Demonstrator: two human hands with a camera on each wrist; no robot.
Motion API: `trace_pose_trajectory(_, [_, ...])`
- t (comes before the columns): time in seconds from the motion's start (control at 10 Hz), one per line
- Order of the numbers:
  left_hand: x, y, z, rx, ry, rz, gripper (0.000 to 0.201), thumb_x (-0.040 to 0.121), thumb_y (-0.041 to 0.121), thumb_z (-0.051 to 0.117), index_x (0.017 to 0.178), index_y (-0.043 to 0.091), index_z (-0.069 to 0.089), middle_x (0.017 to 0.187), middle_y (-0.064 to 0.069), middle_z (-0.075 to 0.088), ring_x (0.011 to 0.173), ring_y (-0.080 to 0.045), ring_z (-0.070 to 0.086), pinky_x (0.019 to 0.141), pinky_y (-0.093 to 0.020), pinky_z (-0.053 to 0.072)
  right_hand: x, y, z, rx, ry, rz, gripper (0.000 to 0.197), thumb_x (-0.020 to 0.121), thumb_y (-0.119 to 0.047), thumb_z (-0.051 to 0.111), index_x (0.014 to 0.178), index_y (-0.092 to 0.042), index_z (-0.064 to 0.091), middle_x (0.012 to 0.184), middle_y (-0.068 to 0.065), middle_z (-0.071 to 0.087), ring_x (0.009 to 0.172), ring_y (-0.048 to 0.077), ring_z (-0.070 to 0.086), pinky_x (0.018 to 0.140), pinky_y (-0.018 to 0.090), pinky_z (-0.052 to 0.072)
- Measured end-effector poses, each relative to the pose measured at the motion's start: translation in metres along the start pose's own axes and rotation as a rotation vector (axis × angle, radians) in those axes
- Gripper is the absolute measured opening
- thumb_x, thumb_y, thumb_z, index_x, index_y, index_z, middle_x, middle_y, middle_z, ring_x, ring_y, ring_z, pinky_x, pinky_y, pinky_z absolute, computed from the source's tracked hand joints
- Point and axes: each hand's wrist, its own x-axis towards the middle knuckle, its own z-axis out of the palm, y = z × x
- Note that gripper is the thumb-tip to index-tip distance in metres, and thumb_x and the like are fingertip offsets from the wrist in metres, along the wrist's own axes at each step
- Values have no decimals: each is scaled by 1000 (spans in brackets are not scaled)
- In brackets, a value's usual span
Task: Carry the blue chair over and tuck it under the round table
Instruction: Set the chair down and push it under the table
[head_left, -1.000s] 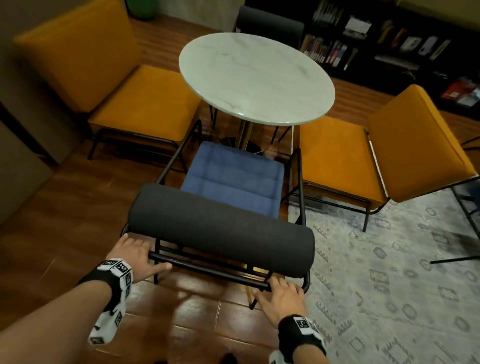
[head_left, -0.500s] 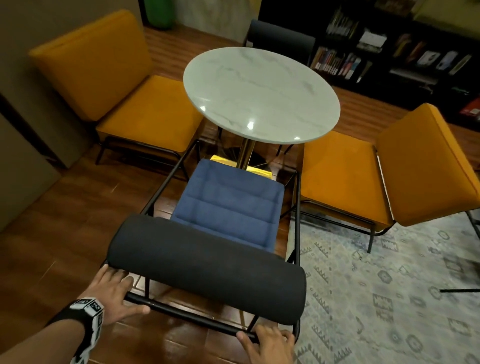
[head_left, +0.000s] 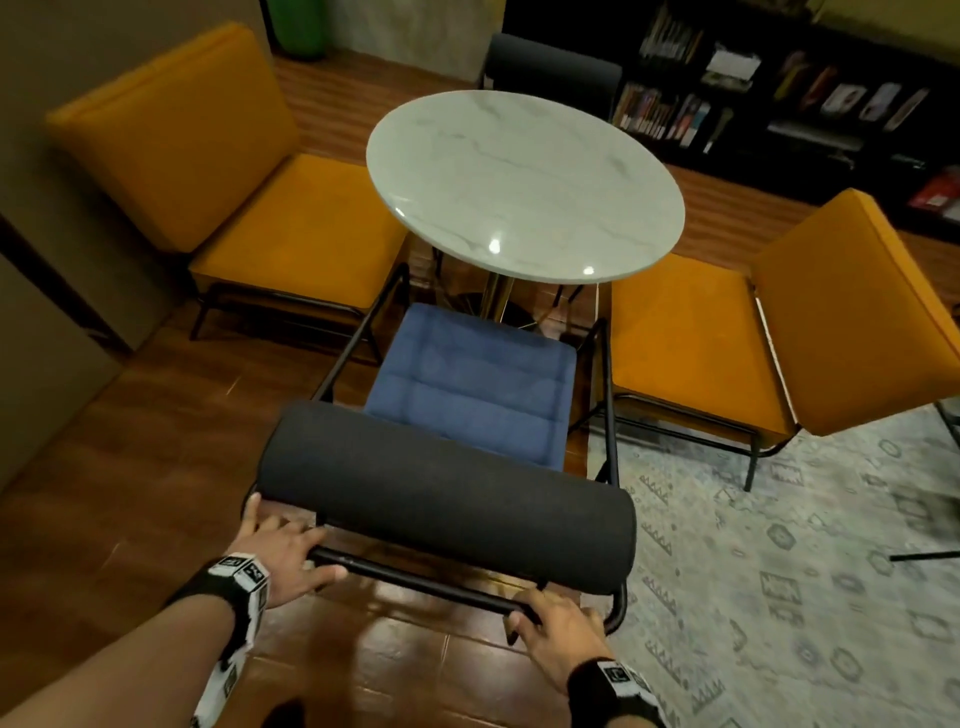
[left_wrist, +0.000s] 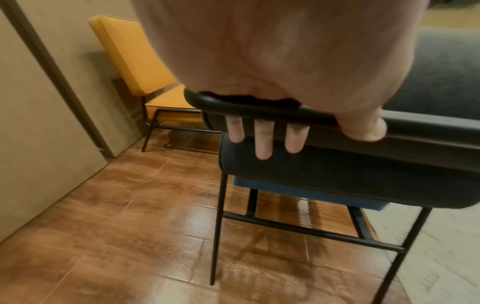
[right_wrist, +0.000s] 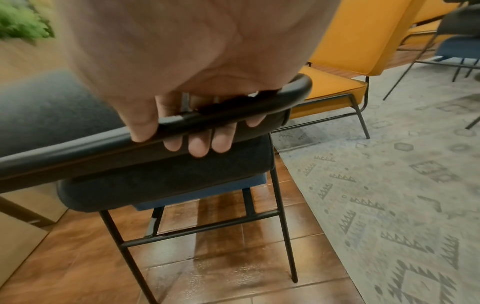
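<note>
The blue chair (head_left: 467, 384) has a blue seat, a dark grey roll backrest (head_left: 447, 499) and a black metal frame. It faces the round white marble table (head_left: 524, 182), with the seat's front edge just at the table's near rim and pedestal. My left hand (head_left: 283, 551) grips the left end of the black rear rail (head_left: 415, 582), and its fingers (left_wrist: 263, 142) curl under the bar. My right hand (head_left: 556, 634) grips the right end, fingers (right_wrist: 198, 144) wrapped round it. Whether the chair's legs touch the floor I cannot tell.
An orange chair (head_left: 291, 244) flanks the gap on the left and another orange chair (head_left: 691, 343) on the right. A dark chair (head_left: 550, 67) stands behind the table. A patterned grey rug (head_left: 779, 571) covers the right floor; bookshelves (head_left: 779, 93) line the back wall.
Both hands keep their hold on the rear rail. The chair stays lined up with the table between the orange chairs, its seat front still at the table's near rim; my view has shifted.
</note>
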Motion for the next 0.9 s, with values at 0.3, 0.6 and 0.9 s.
trace_pose_trajectory(0.3, [-34,20,17,-27,37,97,83,74,90,19,109,26,58,121,1,63,115,-25,49,94,-45,33,-26,-26,15,-43,-35,160,74,66,-101,19,94,-41,52,102,-9,50,120,19,48,95,51,31])
trace_pose_trajectory(0.6, [-54,19,44,-70,67,133,85,60,98,5,87,30,49,87,12,48,105,-18,49,91,-39,33,-56,-31,19,-11,-130,197,72,69,-99,28,109,-44,53,144,-5,46,134,19,39,101,53,26])
trace_pose_trajectory(0.9, [-36,24,15,-60,80,106,63,76,88,23,90,31,45,120,5,62,117,-20,47,89,-40,31,-34,-36,-3,10,-100,186,72,59,-103,27,96,-46,51,139,-7,48,134,19,37,100,53,26])
